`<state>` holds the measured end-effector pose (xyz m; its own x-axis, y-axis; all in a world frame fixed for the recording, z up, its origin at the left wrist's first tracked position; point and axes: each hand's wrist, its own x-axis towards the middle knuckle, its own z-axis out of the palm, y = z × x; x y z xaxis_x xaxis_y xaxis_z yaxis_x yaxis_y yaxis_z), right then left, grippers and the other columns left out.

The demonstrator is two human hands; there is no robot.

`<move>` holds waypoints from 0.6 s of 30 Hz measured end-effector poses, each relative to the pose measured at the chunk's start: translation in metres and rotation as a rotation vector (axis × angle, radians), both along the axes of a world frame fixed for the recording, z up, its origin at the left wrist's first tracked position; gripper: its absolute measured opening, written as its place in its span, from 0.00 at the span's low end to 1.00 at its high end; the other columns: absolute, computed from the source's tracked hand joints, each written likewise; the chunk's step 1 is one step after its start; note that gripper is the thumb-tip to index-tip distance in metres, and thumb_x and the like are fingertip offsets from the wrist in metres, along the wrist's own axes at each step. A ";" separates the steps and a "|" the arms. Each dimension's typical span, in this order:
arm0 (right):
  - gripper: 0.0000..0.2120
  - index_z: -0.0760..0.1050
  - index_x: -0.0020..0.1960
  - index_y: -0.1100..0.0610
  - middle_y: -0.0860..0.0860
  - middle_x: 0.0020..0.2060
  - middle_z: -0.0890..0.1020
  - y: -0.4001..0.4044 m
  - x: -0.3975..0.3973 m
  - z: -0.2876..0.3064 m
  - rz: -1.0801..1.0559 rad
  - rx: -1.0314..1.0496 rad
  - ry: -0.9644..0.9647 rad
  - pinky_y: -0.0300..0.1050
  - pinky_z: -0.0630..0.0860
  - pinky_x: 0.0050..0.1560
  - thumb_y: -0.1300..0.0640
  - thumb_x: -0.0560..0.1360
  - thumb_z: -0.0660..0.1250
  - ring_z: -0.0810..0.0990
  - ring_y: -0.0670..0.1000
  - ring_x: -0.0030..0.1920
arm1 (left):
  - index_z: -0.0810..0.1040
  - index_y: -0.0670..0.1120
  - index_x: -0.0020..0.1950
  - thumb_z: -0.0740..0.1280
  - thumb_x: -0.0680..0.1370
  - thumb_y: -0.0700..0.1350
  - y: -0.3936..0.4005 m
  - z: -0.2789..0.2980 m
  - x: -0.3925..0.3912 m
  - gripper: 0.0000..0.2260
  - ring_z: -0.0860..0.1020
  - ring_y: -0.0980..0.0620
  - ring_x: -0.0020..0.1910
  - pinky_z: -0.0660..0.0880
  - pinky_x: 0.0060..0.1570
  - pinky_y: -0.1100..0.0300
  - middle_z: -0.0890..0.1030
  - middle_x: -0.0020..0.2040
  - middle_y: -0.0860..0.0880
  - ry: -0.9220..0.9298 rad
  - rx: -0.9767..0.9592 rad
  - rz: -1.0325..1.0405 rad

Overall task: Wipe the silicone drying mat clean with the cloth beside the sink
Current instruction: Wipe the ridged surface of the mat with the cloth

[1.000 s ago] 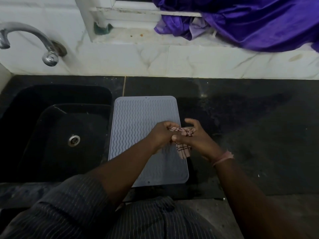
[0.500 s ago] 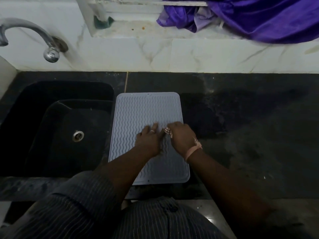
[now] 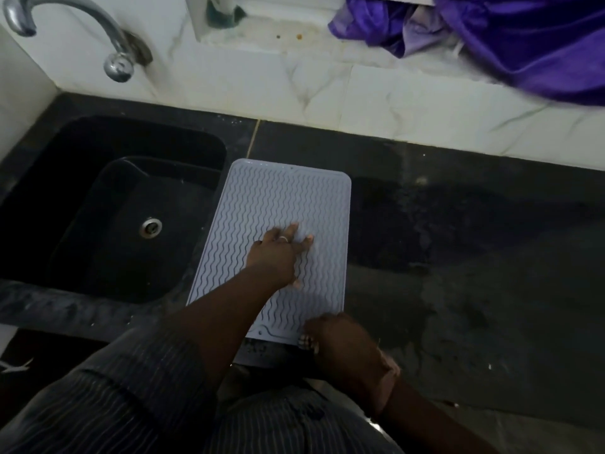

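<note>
Dark counter (image 3: 474,257), sink (image 3: 108,208) left of mat (image 3: 281,204), left hand (image 3: 278,257) spread flat, right hand (image 3: 340,342) clutching cloth (image 3: 307,341)

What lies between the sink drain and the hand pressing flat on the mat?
In the head view: dark sink basin and wall, then the mat's ribbed left part, between drain and left hand.

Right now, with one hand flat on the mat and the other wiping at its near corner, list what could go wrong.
1. The mat overhangs the counter's near edge, where the right hand rubs the cloth; a hard pull might drag it off.
2. Its left edge borders the sink; if the flat left hand lifts, it may slide in.
</note>
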<state>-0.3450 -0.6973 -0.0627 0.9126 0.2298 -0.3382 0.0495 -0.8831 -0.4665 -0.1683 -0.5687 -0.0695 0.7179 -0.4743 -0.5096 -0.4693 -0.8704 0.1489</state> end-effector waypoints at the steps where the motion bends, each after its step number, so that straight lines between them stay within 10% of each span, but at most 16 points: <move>1: 0.10 0.82 0.57 0.53 0.51 0.55 0.84 -0.004 0.006 0.008 0.008 0.084 0.005 0.46 0.77 0.55 0.52 0.79 0.67 0.82 0.52 0.54 | 0.49 0.64 0.82 0.77 0.72 0.58 0.001 0.001 -0.001 0.47 0.44 0.43 0.82 0.53 0.77 0.40 0.43 0.84 0.53 -0.005 -0.015 0.001; 7: 0.10 0.82 0.55 0.50 0.47 0.49 0.85 -0.031 0.089 0.029 -0.370 0.212 -0.156 0.50 0.82 0.52 0.59 0.76 0.69 0.83 0.47 0.49 | 0.58 0.60 0.81 0.74 0.73 0.58 0.028 -0.006 -0.021 0.40 0.51 0.42 0.81 0.57 0.76 0.42 0.53 0.83 0.49 -0.125 -0.240 0.107; 10: 0.16 0.79 0.64 0.54 0.54 0.59 0.82 -0.027 0.119 0.012 -0.268 0.044 -0.216 0.51 0.78 0.61 0.60 0.76 0.68 0.80 0.54 0.58 | 0.53 0.61 0.82 0.73 0.74 0.61 0.038 -0.011 -0.030 0.42 0.46 0.42 0.82 0.54 0.77 0.41 0.47 0.84 0.51 -0.025 -0.146 0.092; 18: 0.08 0.82 0.51 0.49 0.49 0.47 0.83 0.009 0.050 -0.012 -0.137 -0.019 -0.268 0.49 0.79 0.51 0.58 0.75 0.67 0.81 0.50 0.47 | 0.44 0.59 0.83 0.71 0.75 0.63 0.039 -0.011 -0.030 0.46 0.44 0.41 0.82 0.55 0.77 0.41 0.42 0.84 0.50 -0.022 -0.044 0.028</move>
<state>-0.2952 -0.6880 -0.0750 0.9920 0.0945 -0.0837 0.0487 -0.8984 -0.4365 -0.1987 -0.5299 -0.0810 0.7421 -0.4757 -0.4722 -0.4486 -0.8759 0.1773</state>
